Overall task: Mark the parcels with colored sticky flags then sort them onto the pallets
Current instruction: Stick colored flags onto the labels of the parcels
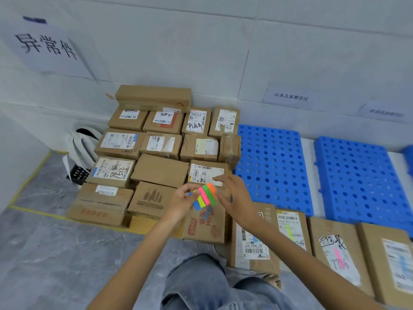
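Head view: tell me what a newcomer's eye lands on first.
First come the neon sticky flags at centre, held in the left hand, with the right hand at their orange end. Next are the bright blue pallets on the floor at right, beside the brown parcels stacked against the wall.

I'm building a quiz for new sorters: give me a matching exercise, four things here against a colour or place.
1 pad of neon sticky flags
2 perforated plastic pallet
3 brown cardboard parcel with scribbled label
4 white handwritten paper sign

a bears pink flag
b on the wall
c in the left hand
d blue, unloaded

Pairs: 1c, 2d, 3a, 4b
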Tool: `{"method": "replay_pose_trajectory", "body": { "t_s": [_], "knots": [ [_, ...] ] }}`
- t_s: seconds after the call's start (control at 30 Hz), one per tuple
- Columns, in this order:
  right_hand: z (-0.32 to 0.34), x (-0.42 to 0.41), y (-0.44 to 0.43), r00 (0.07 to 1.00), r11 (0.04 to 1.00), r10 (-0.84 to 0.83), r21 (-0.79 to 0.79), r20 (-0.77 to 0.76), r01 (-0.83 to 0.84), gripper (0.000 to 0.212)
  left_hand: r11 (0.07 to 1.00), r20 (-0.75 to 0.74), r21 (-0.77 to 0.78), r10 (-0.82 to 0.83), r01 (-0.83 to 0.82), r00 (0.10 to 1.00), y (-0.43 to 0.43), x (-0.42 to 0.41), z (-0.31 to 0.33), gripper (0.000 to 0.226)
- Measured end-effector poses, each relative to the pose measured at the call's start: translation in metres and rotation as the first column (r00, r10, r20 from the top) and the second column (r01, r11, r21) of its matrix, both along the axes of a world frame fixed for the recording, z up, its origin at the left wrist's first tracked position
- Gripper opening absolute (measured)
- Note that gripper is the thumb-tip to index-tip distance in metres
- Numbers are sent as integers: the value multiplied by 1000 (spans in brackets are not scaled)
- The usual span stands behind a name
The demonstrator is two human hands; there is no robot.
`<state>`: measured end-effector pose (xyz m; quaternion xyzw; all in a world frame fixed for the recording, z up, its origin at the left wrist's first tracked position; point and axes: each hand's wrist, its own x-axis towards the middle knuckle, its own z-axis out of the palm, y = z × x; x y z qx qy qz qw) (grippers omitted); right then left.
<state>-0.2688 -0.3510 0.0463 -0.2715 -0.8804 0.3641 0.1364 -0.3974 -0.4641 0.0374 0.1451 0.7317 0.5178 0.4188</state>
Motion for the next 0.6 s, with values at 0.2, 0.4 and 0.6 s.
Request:
{"method": "replay_pose_trajectory", "body": {
  "t_s": [0.2, 0.4, 0.6],
  "knots": [
    [18, 0, 8, 985, 967, 169, 187, 41, -174, 35, 988, 89, 80, -141, 134, 986, 5, 9, 37, 23],
    [35, 6, 8, 988, 973, 152, 175, 18, -153, 32, 971, 32, 118, -211, 206, 977, 4, 18, 51, 26],
    [54, 7, 11, 988, 988, 156, 2, 17, -156, 22, 966, 16, 76, -250, 248, 968, 6, 18, 55, 32]
  ]
}}
